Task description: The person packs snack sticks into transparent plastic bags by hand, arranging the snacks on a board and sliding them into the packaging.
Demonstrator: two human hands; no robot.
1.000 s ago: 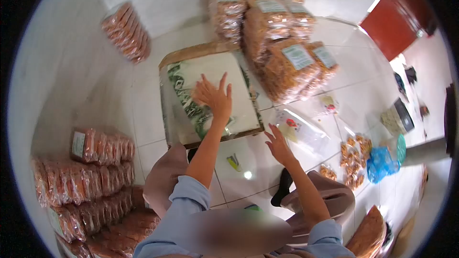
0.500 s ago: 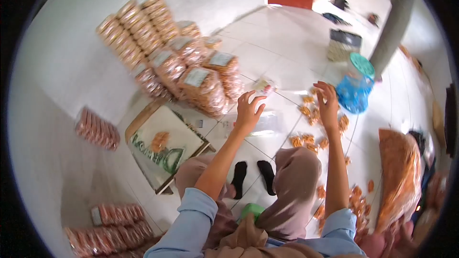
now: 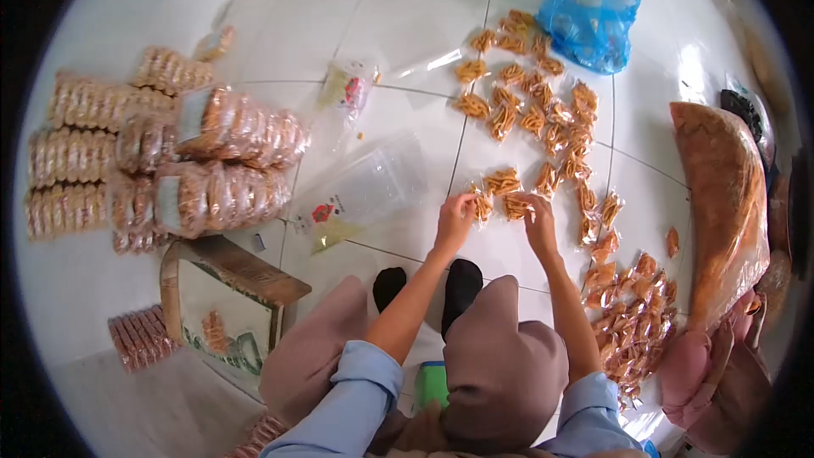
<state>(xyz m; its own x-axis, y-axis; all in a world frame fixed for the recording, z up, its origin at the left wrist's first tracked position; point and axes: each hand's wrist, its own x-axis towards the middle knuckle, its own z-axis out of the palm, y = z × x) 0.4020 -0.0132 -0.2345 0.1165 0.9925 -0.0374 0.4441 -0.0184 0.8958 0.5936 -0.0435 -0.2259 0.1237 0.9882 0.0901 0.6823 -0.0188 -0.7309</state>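
Note:
My left hand (image 3: 455, 219) is pinched on a small clear packet of brown snacks (image 3: 481, 206) on the tiled floor. To its right, the fingers of my right hand (image 3: 536, 217) close on another small snack packet (image 3: 515, 206). A further packet (image 3: 502, 180) lies just beyond both hands. Many similar packets (image 3: 555, 137) are scattered ahead and to the right. A clear printed plastic bag (image 3: 365, 189) lies flat left of my hands.
Stacked large snack bags (image 3: 229, 195) stand at the left, beside a low board-topped table (image 3: 242, 268) bearing one packet. A blue plastic bag (image 3: 589, 25) is at the top. A big orange-brown sack (image 3: 721, 203) and another person's hand (image 3: 721, 352) are at the right.
The view has turned right and down toward the small packets. Both hands, open over the board and floor and then raised, have come down to the floor and closed on packets.

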